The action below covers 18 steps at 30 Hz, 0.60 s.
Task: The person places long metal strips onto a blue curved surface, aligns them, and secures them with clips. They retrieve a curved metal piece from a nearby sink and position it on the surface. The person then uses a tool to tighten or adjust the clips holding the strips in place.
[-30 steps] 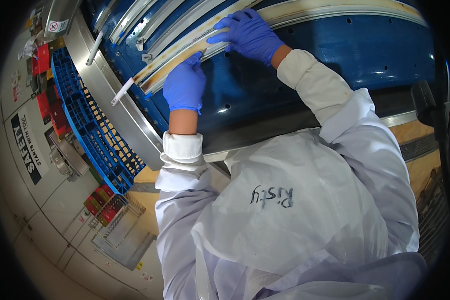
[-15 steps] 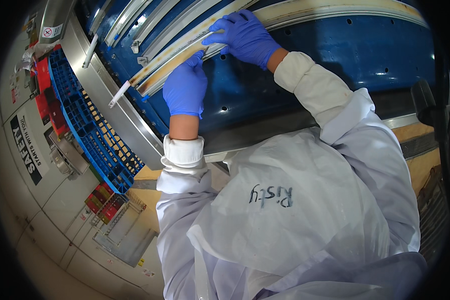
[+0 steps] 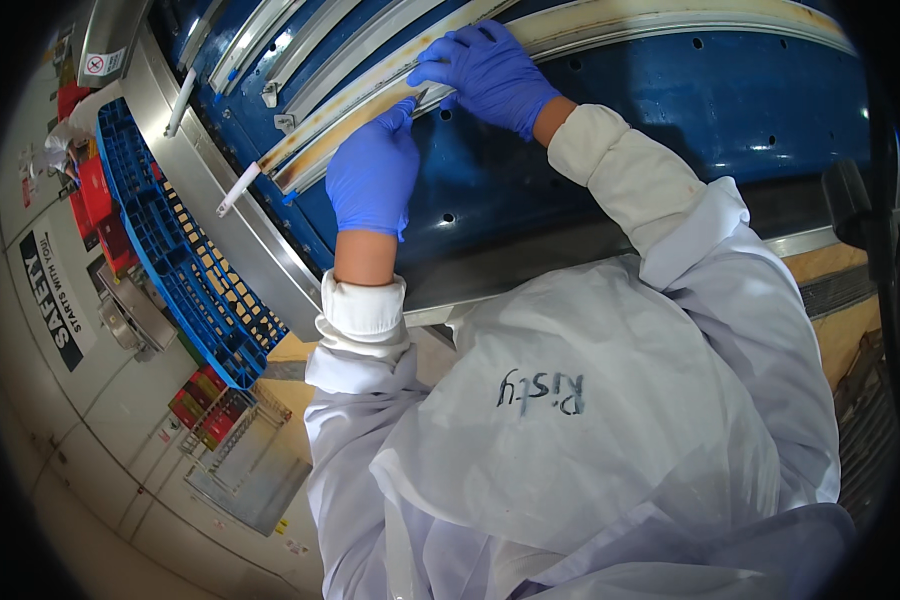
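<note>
A long pale rail with brown stains [image 3: 332, 142] runs across a blue metal surface [image 3: 530, 170]. Both my hands, in blue-violet gloves, are at it. My left hand [image 3: 372, 175] is closed at the rail's near edge. A small dark tip shows by its thumb, but what it belongs to is hidden. Just to the right and a bit farther away, my right hand [image 3: 488, 75] grips the same rail, its fingers bent over the top and the thumb on the near side. The two hands almost meet.
More metal rails [image 3: 345, 55] lie beyond, roughly parallel. White pegs [image 3: 238, 190] stick out by the steel frame [image 3: 210, 185] on the left. Past it stand a blue plastic pallet [image 3: 175, 250] and red containers [image 3: 205, 405]. A dark post [image 3: 850, 205] rises at the right.
My left hand has shifted very slightly up and to the right along the rail, and its forearm has swung a little left. The right hand has stayed in place.
</note>
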Motion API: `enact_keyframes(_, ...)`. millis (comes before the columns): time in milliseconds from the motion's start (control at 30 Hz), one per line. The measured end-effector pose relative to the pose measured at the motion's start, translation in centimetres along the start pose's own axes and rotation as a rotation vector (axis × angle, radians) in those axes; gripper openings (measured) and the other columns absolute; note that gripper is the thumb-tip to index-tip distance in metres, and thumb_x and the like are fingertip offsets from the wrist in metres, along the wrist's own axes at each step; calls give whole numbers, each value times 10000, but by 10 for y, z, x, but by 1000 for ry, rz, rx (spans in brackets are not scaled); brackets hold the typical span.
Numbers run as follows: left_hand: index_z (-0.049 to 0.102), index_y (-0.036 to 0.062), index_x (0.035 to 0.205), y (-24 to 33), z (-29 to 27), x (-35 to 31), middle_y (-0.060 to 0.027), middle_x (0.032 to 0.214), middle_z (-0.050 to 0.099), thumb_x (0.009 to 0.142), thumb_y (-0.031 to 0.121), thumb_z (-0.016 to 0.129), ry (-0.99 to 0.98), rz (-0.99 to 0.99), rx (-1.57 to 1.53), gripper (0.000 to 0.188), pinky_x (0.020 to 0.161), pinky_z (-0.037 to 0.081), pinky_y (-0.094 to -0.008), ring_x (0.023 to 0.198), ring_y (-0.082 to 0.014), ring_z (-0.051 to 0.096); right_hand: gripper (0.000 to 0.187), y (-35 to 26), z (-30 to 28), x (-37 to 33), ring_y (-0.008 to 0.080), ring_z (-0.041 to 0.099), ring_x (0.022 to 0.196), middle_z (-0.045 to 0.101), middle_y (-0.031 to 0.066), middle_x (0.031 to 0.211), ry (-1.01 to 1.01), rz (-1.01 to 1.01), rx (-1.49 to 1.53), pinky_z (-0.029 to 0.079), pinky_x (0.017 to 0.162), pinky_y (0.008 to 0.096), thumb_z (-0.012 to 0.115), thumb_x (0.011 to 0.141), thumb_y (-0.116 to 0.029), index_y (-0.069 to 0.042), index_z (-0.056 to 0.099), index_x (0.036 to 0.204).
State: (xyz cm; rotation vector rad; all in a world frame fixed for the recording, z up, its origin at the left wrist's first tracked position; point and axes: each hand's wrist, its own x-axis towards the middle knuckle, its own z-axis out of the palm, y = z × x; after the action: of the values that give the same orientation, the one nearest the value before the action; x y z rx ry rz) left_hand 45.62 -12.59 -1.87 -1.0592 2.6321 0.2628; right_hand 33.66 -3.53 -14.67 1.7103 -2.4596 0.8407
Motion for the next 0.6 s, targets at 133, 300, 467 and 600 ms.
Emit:
enact_keyframes(133, 687, 267, 1173, 3, 6, 3, -168, 1073, 670, 915, 310, 575, -1, -26, -20, 285, 868, 510, -407, 984, -363, 643, 500, -3, -2, 1, 194, 502, 1200, 566, -47, 1253, -30, -13, -16, 318, 1083, 428, 746, 723, -229, -361, 613, 1187)
enact_keyframes(300, 690, 278, 1167, 9, -1, 2, -158, 1097, 666, 919, 309, 577, 0, 4, -1, 275, 883, 506, -404, 1005, -356, 638, 479, 9, 0, -3, 202, 496, 1212, 559, -42, 1273, 50, -47, -8, 316, 1082, 429, 742, 736, -226, -354, 623, 1181)
enact_keyframes(467, 690, 283, 1166, 5, 11, 2, -150, 1106, 666, 926, 317, 568, 46, 44, -38, 272, 890, 506, -397, 1011, -342, 641, 369, 31, -37, -16, 206, 505, 1193, 577, -30, 1231, 146, -25, -114, 312, 1072, 446, 702, 778, -261, -335, 670, 1138)
enact_keyframes(600, 696, 290, 1151, 13, 1, 4, -148, 1049, 676, 921, 314, 564, 8, 35, -9, 266, 847, 516, -406, 953, -346, 651, 277, 39, -73, -15, 270, 491, 1169, 583, 70, 1179, 11, -53, 79, 344, 1058, 433, 618, 943, -352, -192, 669, 1164)
